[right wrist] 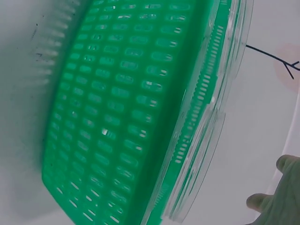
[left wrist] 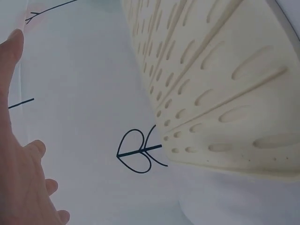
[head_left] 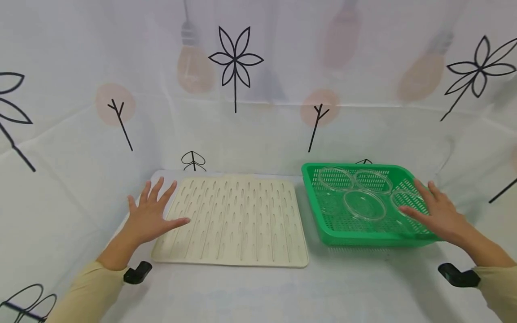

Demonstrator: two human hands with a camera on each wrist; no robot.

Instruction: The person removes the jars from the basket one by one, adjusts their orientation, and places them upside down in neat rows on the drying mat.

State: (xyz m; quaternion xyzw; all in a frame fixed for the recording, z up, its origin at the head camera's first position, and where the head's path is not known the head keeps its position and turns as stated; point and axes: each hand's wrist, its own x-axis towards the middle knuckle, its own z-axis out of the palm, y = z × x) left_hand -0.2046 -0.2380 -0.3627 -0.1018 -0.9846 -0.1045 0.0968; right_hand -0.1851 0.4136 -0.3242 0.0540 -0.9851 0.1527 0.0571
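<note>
Left grip [head_left: 148,220] spread wide near the cream mat [head_left: 238,220]; right grip [head_left: 442,217] splayed apart near the green basket [head_left: 371,239]

- A cream rectangular mat [head_left: 242,220] with rounded corners lies flat, its upper face marked by rows of narrow oval hollows and long straight ridges
- A green plastic rectangular basket [head_left: 379,238], its walls and floor slotted, sits upright just to the right of the mat
- At least four clear round shallow dishes [head_left: 365,204] lie close together inside the basket, the rightmost partly hidden
</note>
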